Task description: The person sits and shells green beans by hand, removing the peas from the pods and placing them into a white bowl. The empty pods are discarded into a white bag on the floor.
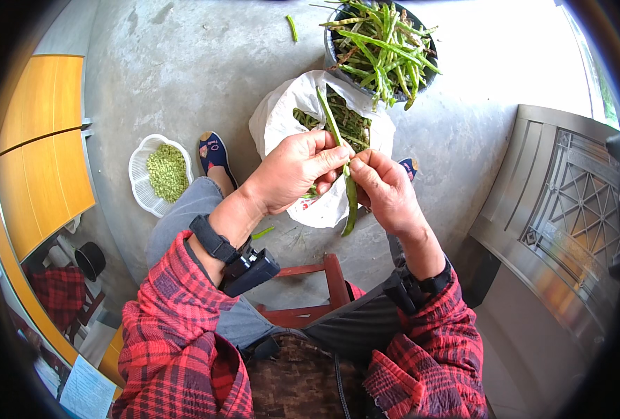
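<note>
Between both hands is a long green bean pod [351, 199], its lower end hanging down over the rim of a white plastic sack [276, 118]. My left hand [302, 167] grips the pod near its middle, with some more green matter under the fingers. My right hand [386, 186] pinches the same pod just to the right. Inside the open sack lie many pods and husks [354, 123]. Beyond it, a dark bucket [331, 52] is heaped with green and brownish pods [388, 50]. At the left, a white plastic basket [140, 180] holds shelled green beans [167, 173].
Single pods lie on the concrete floor [147, 68], one of them [291, 28] near the bucket and a piece [263, 232] by my left leg. A red wooden stool [336, 280] is between my legs. Orange cabinet doors [48, 173] stand left, a metal door [519, 173] right.
</note>
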A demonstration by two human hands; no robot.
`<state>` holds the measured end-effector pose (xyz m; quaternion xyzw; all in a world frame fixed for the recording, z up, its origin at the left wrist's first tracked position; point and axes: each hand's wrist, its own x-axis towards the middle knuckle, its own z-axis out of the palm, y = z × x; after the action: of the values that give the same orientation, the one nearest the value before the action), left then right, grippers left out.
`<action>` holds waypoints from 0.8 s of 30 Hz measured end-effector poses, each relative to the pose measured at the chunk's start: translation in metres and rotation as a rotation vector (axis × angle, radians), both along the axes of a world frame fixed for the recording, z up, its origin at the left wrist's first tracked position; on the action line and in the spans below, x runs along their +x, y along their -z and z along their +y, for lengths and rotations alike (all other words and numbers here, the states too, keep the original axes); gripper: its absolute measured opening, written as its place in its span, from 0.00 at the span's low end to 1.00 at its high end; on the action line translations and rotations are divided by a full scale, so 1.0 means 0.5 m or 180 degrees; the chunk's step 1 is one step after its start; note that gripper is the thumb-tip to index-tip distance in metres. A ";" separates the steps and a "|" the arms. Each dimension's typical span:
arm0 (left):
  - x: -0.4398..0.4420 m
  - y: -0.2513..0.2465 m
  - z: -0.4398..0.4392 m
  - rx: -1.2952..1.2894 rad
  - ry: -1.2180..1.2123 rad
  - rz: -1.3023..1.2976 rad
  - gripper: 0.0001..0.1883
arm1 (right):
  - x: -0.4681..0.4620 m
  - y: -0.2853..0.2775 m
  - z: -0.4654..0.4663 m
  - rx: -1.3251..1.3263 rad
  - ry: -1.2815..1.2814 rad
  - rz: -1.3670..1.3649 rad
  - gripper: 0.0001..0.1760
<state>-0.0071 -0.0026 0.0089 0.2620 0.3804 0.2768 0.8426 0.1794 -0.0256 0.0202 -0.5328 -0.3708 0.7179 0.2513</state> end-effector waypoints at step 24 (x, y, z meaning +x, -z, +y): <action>-0.009 -0.002 0.007 -0.0166 -0.0086 -0.0115 0.09 | 0.013 -0.013 0.013 -0.0051 -0.0215 -0.0184 0.14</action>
<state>-0.0117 0.0008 0.0097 0.2297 0.3757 0.2828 0.8521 0.1859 -0.0191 0.0267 -0.5426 -0.3899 0.7132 0.2118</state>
